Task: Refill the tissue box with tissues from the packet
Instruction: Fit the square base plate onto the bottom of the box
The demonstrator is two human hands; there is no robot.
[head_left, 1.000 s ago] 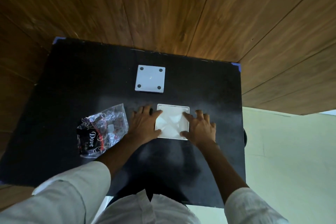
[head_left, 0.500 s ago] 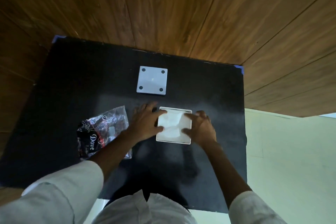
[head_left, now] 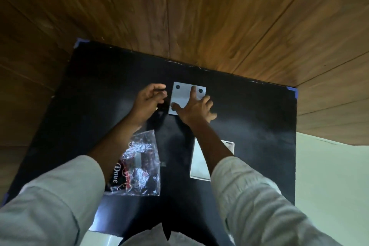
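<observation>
Half a second earlier both hands had been pressed on the white tissue box (head_left: 201,163) near us; by this frame we had let go of it and reached both arms across the black table (head_left: 249,118) to the far white panel (head_left: 182,97), a flat square with dark round pads at its corners, which we took to be the box's base plate lying feet-up. The box itself sat unattended, nearer the table's front edge and partly hidden under the right forearm, so we could not tell whether the tissues inside lay flat. The packet (head_left: 139,163), crinkled clear plastic with dark print, lay left of the box and apart from it, and looked mostly emptied. We judged that loading was finished and that the closing step had begun: fetch the panel and fit it back on the box. The right hand (head_left: 194,109) lay spread wide and flat on the panel, one finger stretched toward its far edge, thumb near the lower left pad; it pressed rather than clasped, holding nothing. The left hand (head_left: 149,99) hovered just beside the panel's left edge, fingers loosely curled and parted, closed on nothing; whether its fingertips touched the edge we could not tell. The panel rested flat on the table, not yet lifted.
</observation>
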